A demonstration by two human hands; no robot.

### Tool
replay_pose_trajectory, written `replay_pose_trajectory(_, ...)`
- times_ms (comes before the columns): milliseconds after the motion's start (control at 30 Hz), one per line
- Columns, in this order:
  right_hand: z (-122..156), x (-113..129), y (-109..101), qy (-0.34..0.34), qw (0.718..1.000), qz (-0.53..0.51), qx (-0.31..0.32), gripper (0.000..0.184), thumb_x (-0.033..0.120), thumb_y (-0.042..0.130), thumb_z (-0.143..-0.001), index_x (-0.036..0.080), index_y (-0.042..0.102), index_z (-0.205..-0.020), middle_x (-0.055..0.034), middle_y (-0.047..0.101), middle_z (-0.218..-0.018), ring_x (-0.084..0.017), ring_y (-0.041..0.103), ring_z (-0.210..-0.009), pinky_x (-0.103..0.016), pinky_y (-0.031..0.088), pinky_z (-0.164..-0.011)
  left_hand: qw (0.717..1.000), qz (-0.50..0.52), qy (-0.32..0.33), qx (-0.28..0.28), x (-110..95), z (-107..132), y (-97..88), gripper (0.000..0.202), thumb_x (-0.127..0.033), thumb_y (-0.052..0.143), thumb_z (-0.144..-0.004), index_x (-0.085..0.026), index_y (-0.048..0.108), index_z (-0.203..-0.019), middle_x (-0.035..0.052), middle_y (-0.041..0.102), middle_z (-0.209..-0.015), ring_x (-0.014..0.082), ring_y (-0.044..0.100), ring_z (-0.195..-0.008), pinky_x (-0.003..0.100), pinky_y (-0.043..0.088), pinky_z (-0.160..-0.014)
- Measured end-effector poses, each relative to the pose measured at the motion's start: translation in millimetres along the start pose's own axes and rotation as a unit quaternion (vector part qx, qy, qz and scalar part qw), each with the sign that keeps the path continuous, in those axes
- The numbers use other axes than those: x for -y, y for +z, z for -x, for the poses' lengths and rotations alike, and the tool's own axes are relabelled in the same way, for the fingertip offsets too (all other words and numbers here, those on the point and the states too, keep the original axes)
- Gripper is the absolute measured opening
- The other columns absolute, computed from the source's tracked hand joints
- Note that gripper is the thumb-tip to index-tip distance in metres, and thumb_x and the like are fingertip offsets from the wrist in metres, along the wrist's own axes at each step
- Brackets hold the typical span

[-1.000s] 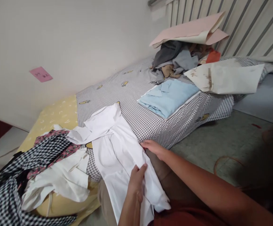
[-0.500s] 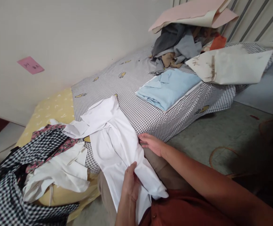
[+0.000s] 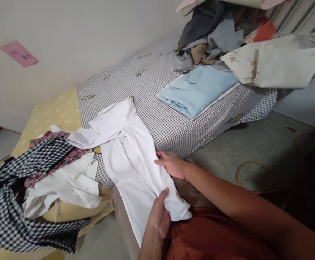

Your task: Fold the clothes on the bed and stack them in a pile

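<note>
A white shirt [image 3: 135,159] lies lengthwise from the bed over my lap, with one sleeve stretched out to the left. My left hand [image 3: 160,213] grips the near part of the shirt, thumb on top and the other fingers mostly hidden under the cloth. Further up, my right hand [image 3: 172,164] pinches the shirt's right edge with the thumb against the fabric. Left of the shirt is a loose heap: a black-and-white checked cloth [image 3: 45,157], a pink floral cloth [image 3: 73,162] and a crumpled off-white garment [image 3: 65,191].
On the checked bedsheet [image 3: 162,133] rests a folded light blue shirt [image 3: 200,90]. Behind it are piled grey clothes [image 3: 203,25] and a stained whitish sheet [image 3: 276,65]. A yellow cover [image 3: 54,104] lies at left. A pink note [image 3: 18,53] is on the wall.
My left hand has shifted right along the shirt. My right hand has gone from partly open beside the edge to pinching it. The view has tilted slightly.
</note>
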State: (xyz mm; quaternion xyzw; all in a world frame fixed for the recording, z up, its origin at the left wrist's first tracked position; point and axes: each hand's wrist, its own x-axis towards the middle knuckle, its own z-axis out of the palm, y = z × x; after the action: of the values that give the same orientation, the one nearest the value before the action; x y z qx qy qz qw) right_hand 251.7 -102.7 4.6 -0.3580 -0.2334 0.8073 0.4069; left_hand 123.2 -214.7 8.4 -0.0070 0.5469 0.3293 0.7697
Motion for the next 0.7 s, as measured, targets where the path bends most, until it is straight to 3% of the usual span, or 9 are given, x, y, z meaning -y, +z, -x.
replay_pose_trajectory(100, 20.3, -15.5, 6.1, 0.059, 0.998, -0.018, 0.013, 0.063, 0.036, 0.085, -0.066, 0.028, 0.058, -0.122, -0.0034, 0.074, -0.11, -0.026, 0.067, -0.103, -0.047, 0.048, -0.101, 1.0, -0.013, -0.012, 0.002, 9.1, 10.6, -0.3, 0.042, -0.035, 0.075, -0.081, -0.007, 0.068, -0.111, 0.0125, 0.079, -0.087, 0.026, 0.075, -0.083, 0.037, 0.059, -0.083)
replay_pose_trajectory(267, 62.2, -42.4, 0.9, 0.139, 0.989, 0.05, 0.019, 0.043, 0.044, 0.08, -0.075, 0.019, 0.069, -0.108, -0.01, 0.076, -0.108, -0.03, 0.065, -0.11, -0.045, 0.045, -0.104, 0.991, -0.11, 0.077, 0.029, 13.3, 48.7, -18.5, 0.053, -0.05, 0.079, -0.076, -0.012, 0.07, -0.113, 0.0122, 0.078, -0.096, 0.0253, 0.071, -0.089, 0.034, 0.053, -0.086)
replay_pose_trajectory(300, 67.8, -47.6, -1.1, 0.149, 0.987, 0.053, 0.025, 0.043, 0.045, 0.08, -0.075, 0.019, 0.069, -0.107, -0.0098, 0.076, -0.111, -0.029, 0.064, -0.111, -0.043, 0.045, -0.102, 0.983, -0.142, 0.114, 0.006, 10.4, 55.8, -26.2, 0.055, -0.056, 0.078, -0.075, -0.012, 0.071, -0.108, 0.0114, 0.077, -0.094, 0.0248, 0.069, -0.088, 0.033, 0.052, -0.085)
replay_pose_trajectory(367, 73.6, -56.1, -3.9, 0.164, 0.984, 0.065, 0.033, 0.043, 0.048, 0.081, -0.073, 0.021, 0.068, -0.104, -0.0083, 0.073, -0.116, -0.027, 0.063, -0.112, -0.039, 0.047, -0.095, 0.951, -0.2, 0.218, -0.095, 0.6, 66.8, -43.6, 0.056, -0.068, 0.072, -0.074, -0.015, 0.071, -0.095, 0.007, 0.073, -0.085, 0.0219, 0.064, -0.083, 0.03, 0.05, -0.078)
replay_pose_trajectory(467, 70.1, -63.5, -3.9, 0.178, 0.979, 0.093, 0.029, 0.046, 0.057, 0.081, -0.071, 0.023, 0.063, -0.096, -0.0062, 0.069, -0.121, -0.024, 0.061, -0.112, -0.033, 0.047, -0.084, 0.848, -0.252, 0.364, -0.291, -20.6, 74.9, -65.9, 0.059, -0.078, 0.06, -0.076, -0.019, 0.063, -0.075, -0.0008, 0.06, -0.068, 0.016, 0.051, -0.07, 0.026, 0.041, -0.064)
replay_pose_trajectory(533, 63.1, -66.6, -2.4, 0.189, 0.978, 0.092, 0.014, 0.054, 0.067, 0.077, -0.071, 0.025, 0.061, -0.101, -0.0056, 0.068, -0.121, -0.023, 0.062, -0.108, -0.032, 0.046, -0.08, 0.801, -0.281, 0.403, -0.342, -33.4, 75.6, -72.5, 0.06, -0.079, 0.058, -0.076, -0.019, 0.06, -0.071, -0.0018, 0.056, -0.065, 0.0152, 0.047, -0.069, 0.025, 0.038, -0.062)
replay_pose_trajectory(600, 55.7, -70.0, -1.2, 0.205, 0.975, 0.087, -0.008, 0.064, 0.077, 0.07, -0.071, 0.027, 0.06, -0.109, -0.0065, 0.067, -0.123, -0.023, 0.062, -0.106, -0.033, 0.046, -0.08, 0.802, -0.311, 0.4, -0.316, -39.6, 73.7, -71.4, 0.06, -0.079, 0.061, -0.072, -0.019, 0.059, -0.068, -0.0017, 0.054, -0.064, 0.0153, 0.047, -0.069, 0.025, 0.038, -0.062)
replay_pose_trajectory(700, 48.2, -75.8, -0.3, 0.2, 0.976, 0.079, -0.028, 0.07, 0.084, 0.059, -0.074, 0.027, 0.061, -0.115, -0.0083, 0.064, -0.13, -0.025, 0.059, -0.115, -0.037, 0.046, -0.088, 0.845, -0.319, 0.363, -0.227, -31.5, 69.2, -59.2, 0.061, -0.079, 0.065, -0.068, -0.02, 0.052, -0.061, -0.0038, 0.045, -0.06, 0.013, 0.041, -0.064, 0.025, 0.035, -0.059)
